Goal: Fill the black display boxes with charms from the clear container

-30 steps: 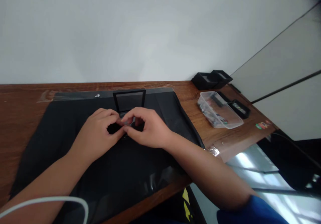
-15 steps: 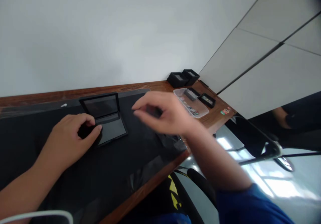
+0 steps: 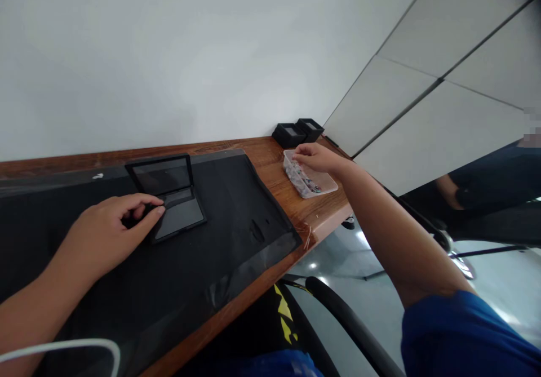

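Observation:
A shallow black case [image 3: 180,213] lies on the dark mat with its framed, see-through lid raised toward the wall. At the case's left edge is my left hand [image 3: 110,225], thumb and forefinger closed on it and the other fingers curled under. To the right, my right hand [image 3: 316,157] hangs over the far side of a clear plastic tub [image 3: 329,186]. Its fingertips are drawn together; whatever they may hold is hidden. Small glossy pieces [image 3: 301,178], too small to name, lie along the tub's left part.
Black boxes [image 3: 289,134] stand in two piles by the wall at the back right. The black mat [image 3: 236,225] covers much of the wooden table [image 3: 265,165]. A chair armrest [image 3: 350,332] is below the table edge. Another person's arm [image 3: 448,191] shows at far right.
My right hand has moved right, from above the mat to over the clear tub. My left hand stays at the case's left edge. The view has shifted slightly.

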The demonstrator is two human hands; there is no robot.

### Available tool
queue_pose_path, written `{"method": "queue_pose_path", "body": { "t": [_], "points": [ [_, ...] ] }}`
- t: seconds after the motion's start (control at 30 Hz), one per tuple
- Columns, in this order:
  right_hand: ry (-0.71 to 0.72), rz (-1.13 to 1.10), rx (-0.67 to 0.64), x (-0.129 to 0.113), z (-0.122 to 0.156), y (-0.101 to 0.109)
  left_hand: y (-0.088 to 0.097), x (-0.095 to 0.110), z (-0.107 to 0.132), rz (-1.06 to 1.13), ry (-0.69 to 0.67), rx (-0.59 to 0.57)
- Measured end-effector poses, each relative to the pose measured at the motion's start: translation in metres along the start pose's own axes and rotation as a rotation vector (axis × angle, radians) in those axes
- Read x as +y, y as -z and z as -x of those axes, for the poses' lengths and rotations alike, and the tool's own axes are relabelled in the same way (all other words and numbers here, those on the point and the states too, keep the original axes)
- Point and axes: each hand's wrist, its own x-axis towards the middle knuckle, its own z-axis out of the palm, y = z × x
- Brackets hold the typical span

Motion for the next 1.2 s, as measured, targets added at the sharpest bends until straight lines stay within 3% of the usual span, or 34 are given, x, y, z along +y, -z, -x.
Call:
{"method": "queue_pose_path", "body": {
  "t": [0.17, 0.3, 0.5, 0.67, 0.87, 1.03, 1.2],
  "points": [
    [-0.025, 0.058, -0.117, 0.012, -0.007, -0.011, 0.0, -0.009, 0.003, 0.064, 0.001, 0.003],
    [-0.013, 0.095, -0.122, 0.012, -0.012, -0.022, 0.003, -0.023, 0.004, 0.11, -0.041, -0.09],
    [-0.07, 0.147, -0.025, 0.01, -0.009, -0.031, 0.005, -0.017, 0.005, 0.092, 0.016, -0.082],
    [-0.103, 0.186, 0.073, 0.007, -0.001, -0.028, -0.003, -0.011, 0.008, 0.093, 0.03, 0.057],
    [-0.112, 0.183, 0.186, 0.017, 0.007, -0.018, -0.002, -0.022, -0.002, 0.084, 0.091, -0.107],
    [-0.084, 0.075, 0.308, 0.031, 0.008, -0.013, 0.001, -0.023, -0.004, 0.082, 0.113, -0.145],
    [0.01, -0.131, 0.409, 0.022, 0.014, -0.001, 0.005, -0.02, -0.006, 0.097, 0.129, -0.18]
  ]
}}
